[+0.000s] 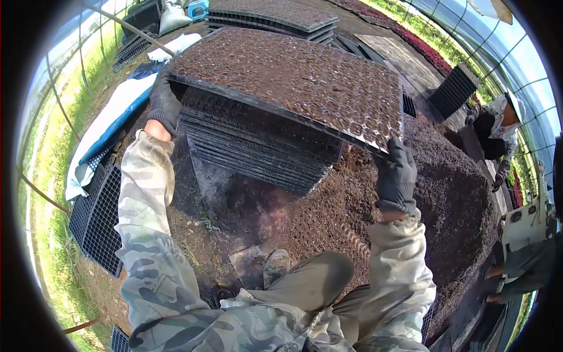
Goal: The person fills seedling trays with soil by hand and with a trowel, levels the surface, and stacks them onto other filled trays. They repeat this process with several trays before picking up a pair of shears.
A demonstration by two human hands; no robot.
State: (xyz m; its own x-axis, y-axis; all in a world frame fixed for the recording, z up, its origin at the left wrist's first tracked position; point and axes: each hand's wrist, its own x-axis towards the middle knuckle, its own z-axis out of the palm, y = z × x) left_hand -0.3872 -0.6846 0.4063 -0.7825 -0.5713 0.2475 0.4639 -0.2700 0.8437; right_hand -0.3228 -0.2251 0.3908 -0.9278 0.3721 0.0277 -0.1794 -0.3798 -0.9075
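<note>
Our left hand (pixel 165 101) and right hand (pixel 396 176) grip opposite ends of soil-filled seedling tray (pixel 293 79); tray stack (pixel 252 146) between, below them.

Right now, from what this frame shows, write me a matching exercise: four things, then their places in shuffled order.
1. Left hand
2. Right hand
3. Soil heap
4. Blue box

A. Near the view's top edge
B. At the near right corner of the filled tray
C. At that tray's left end
D. Right of the right hand

Pairs: 1-C, 2-B, 3-D, 4-A
</note>
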